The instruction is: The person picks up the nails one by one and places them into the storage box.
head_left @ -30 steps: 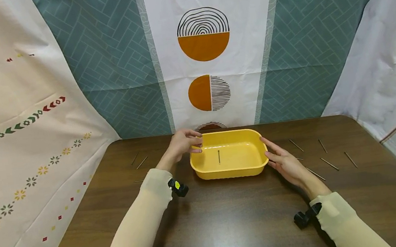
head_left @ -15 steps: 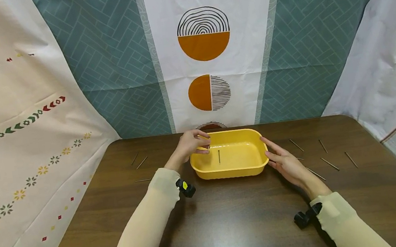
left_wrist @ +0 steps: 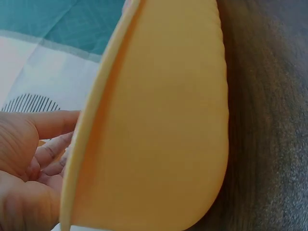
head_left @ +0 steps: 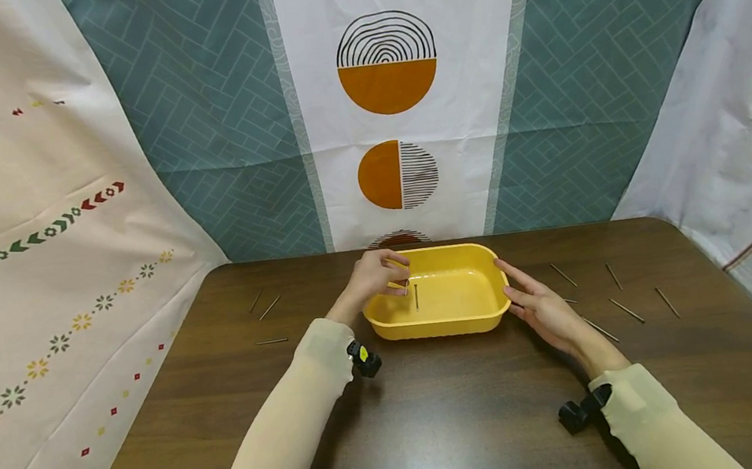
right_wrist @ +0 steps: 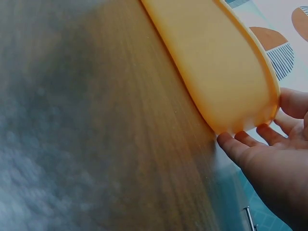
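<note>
A yellow plastic tray (head_left: 431,327) sits on the dark wooden table (head_left: 444,424). One thin nail (head_left: 416,298) lies on its floor. My left hand (head_left: 378,274) reaches over the tray's left rim with its fingers curled; a short grey tip at the fingertips looks like a pinched nail. In the left wrist view the tray wall (left_wrist: 159,120) fills the frame and the left hand (left_wrist: 24,163) curls behind its rim. My right hand (head_left: 539,305) lies flat with straight fingers against the tray's right end, and the right wrist view shows the right hand (right_wrist: 269,163) touching the tray (right_wrist: 216,72).
Several nails (head_left: 625,311) lie loose on the table right of the tray, and three nails (head_left: 269,308) lie to its left. Patterned cloth hangs behind and at both sides. A nail (right_wrist: 249,216) also shows past my right fingers.
My left hand has moved right from the tray's left rim to over its inside, close to the nail on the floor. The right hand and the tray have stayed put.
</note>
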Motion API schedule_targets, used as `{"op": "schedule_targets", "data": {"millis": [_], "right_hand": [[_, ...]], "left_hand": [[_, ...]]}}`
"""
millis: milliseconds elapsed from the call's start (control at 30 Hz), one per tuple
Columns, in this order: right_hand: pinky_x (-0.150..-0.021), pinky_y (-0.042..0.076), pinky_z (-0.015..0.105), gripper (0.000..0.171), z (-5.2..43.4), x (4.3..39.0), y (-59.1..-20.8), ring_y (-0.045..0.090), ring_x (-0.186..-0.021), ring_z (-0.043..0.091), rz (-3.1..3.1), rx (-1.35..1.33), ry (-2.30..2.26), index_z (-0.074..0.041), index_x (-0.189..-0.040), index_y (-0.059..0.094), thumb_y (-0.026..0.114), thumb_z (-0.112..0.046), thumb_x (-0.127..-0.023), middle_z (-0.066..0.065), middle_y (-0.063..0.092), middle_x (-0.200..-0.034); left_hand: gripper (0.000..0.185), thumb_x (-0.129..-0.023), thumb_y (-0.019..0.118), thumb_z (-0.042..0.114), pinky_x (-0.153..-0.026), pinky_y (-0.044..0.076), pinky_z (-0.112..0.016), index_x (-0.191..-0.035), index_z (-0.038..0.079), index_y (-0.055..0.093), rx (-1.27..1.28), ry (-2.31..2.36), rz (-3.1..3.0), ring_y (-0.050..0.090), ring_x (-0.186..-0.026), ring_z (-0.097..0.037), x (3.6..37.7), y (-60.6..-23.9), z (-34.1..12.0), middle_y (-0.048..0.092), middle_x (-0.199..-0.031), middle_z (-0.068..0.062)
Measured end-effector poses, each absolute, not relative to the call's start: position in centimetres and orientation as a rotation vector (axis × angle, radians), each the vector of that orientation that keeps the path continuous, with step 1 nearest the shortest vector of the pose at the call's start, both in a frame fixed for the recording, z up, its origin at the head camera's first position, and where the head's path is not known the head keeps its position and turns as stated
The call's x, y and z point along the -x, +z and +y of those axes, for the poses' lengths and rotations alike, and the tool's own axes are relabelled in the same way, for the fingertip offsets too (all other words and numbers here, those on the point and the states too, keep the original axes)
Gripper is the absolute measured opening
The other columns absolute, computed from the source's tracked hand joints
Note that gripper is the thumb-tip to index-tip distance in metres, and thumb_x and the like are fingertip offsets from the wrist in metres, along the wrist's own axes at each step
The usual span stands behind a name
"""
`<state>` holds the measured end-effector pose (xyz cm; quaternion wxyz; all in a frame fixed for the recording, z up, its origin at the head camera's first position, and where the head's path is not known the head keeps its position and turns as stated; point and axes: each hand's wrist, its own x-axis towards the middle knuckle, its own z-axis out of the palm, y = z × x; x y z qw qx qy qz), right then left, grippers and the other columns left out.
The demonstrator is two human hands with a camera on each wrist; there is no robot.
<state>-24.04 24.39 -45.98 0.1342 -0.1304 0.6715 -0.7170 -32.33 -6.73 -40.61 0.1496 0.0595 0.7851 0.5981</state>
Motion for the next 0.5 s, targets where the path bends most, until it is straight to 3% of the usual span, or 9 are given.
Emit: {"op": "schedule_targets", "data": {"millis": [500], "right_hand": [[-0.123,0.01,0.062,0.06,24.4,24.1,-45.9,0.002,-0.159,0.035,1.94,0.39,-2.076,-0.012,-0.168,0.007,0.035,-0.013,-0.115,0.01,-0.007,-0.174]], "left_hand": [[0.022,-0.097,0.069,-0.002,-0.073,0.063,-0.038,-0.119,-0.006,0.07,-0.199,1.583,2.398,0.068,-0.066,-0.017,32.1,-41.5,-5.5,0.068,-0.09,-0.013]]}}
